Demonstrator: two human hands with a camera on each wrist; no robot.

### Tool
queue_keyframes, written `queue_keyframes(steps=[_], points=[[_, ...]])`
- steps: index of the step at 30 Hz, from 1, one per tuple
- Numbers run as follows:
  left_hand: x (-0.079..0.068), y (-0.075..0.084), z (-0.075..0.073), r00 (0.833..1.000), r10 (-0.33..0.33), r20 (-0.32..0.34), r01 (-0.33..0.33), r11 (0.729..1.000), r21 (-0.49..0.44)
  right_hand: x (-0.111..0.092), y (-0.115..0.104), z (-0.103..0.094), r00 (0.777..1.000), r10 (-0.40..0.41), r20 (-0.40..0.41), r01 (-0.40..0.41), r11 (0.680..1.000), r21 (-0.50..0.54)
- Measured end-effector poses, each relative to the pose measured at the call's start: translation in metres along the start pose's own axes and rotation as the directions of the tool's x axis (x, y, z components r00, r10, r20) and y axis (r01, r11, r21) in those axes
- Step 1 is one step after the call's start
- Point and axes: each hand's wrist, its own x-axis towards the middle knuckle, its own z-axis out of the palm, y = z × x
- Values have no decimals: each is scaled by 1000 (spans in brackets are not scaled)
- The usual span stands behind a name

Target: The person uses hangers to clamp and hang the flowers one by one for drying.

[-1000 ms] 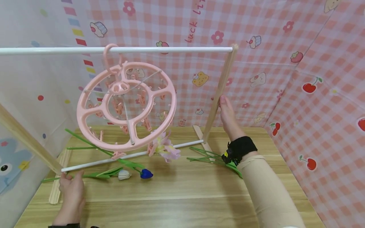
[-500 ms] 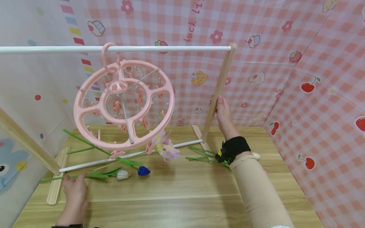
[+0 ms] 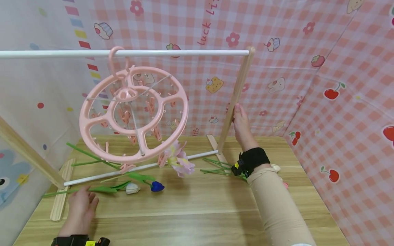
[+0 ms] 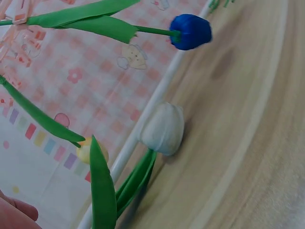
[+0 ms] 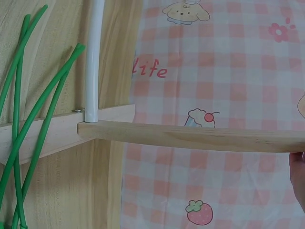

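My left hand (image 3: pixel 81 206) lies over the stem of a white tulip (image 3: pixel 132 188) near the rack's left foot; I cannot tell whether its fingers pinch the stem. One fingertip shows at the lower left of the left wrist view, below a pale yellow tulip (image 4: pixel 95 151). My right hand (image 3: pixel 242 126) grips the right wooden post (image 3: pixel 235 99) of the rack partway up. From the white top rod (image 3: pixel 184 53) hangs a pink round clip hanger (image 3: pixel 86 131). Its clips hold a blue tulip (image 3: pixel 157 186) by the stem and a lilac flower (image 3: pixel 180 164).
Several green stems (image 3: pixel 215 167) lie by the rack's right foot (image 3: pixel 212 141), partly under my right forearm. A white bloom (image 3: pixel 276 167) shows beyond the sleeve. A white lower rod (image 3: pixel 197 155) joins both feet. Patterned cloth walls (image 3: pixel 301 51) enclose the wooden table (image 3: pixel 184 218).
My left hand has turned and shifted slightly right over the white tulip's stem. My right hand stays at the post; its forearm moved left, uncovering blooms. The hanger and its flowers sway slightly.
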Motion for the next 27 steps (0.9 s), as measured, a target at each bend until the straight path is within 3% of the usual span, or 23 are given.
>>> queue_keyframes(steps=[3,11,18,27], points=[[2,3,0,999,-18,36,21,997,-72,0,0,0,1000,-2,6,2,1000,12],[11,4,-4,995,-71,71,80,988,-136,1,1,-1,1000,-11,22,10,1000,25],[14,8,-10,974,-122,190,173,945,-277,1,0,2,1000,-7,9,7,1000,20],[20,5,-14,979,-146,145,192,898,-395,0,0,0,1000,-10,11,9,1000,23]])
